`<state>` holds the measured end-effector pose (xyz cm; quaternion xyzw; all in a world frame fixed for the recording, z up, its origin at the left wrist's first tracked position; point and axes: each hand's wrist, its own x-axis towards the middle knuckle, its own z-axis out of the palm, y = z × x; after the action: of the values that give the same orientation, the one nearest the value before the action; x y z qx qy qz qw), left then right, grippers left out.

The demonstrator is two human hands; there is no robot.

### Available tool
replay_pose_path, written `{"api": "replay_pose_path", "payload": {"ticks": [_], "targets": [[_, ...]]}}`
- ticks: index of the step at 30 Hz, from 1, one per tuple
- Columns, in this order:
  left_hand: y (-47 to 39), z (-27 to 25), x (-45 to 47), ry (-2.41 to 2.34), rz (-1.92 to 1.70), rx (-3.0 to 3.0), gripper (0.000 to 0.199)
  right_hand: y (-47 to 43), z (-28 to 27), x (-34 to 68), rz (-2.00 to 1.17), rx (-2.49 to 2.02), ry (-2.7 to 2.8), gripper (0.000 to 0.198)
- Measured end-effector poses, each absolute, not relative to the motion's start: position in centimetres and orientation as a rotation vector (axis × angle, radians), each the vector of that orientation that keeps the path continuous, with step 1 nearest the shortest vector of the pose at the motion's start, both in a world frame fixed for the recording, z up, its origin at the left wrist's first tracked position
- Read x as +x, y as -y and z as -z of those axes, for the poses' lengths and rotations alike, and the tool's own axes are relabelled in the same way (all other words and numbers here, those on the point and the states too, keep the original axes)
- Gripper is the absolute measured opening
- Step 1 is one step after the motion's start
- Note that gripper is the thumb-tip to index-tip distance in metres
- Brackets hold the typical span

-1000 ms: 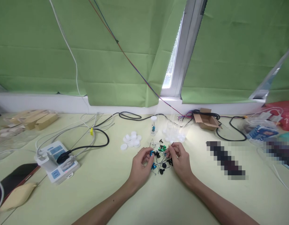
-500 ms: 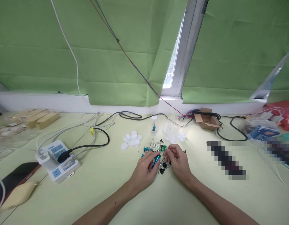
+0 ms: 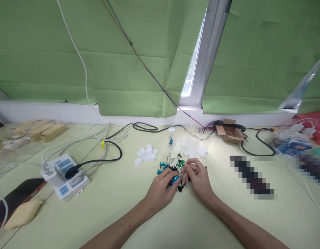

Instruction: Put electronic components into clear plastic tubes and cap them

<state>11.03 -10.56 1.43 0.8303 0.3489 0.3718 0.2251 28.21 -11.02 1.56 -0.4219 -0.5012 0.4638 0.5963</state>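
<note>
My left hand [image 3: 160, 188] is closed around a shiny blue metal part [image 3: 174, 180], pinched between thumb and fingers. Close beside it, my right hand [image 3: 198, 176] has its fingertips together at the end of that part; whatever they pinch is too small to make out. Beneath and behind both hands lies a pile of small hardware. It includes loose blue pieces [image 3: 162, 164], a green piece [image 3: 181, 163], thin metal rods [image 3: 172, 159] and a black knob-like screw [image 3: 180, 188]. My fingers hide some of the pile.
White round caps [image 3: 149, 158] cluster left of the pile. Behind it stand a clear capped tube [image 3: 171, 138] with a blue piece inside and several clear containers [image 3: 191, 147]. A cardboard box [image 3: 230, 135] is back right; a power strip [image 3: 63, 178] with cables lies left.
My right fingertips have moved slightly left and down, nearer the blue part's end. My left hand keeps its hold, almost unmoved. The view has shifted a little.
</note>
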Motion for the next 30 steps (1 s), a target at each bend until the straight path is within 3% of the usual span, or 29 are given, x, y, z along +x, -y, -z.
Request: {"api": "replay_pose_path", "payload": {"ticks": [30], "targets": [[10.4, -1.3, 11.3, -1.106, -1.213, 2.261, 0.018, 12.2, -1.4, 27.4, -1.013, -1.021, 1.291, 0.027]]}}
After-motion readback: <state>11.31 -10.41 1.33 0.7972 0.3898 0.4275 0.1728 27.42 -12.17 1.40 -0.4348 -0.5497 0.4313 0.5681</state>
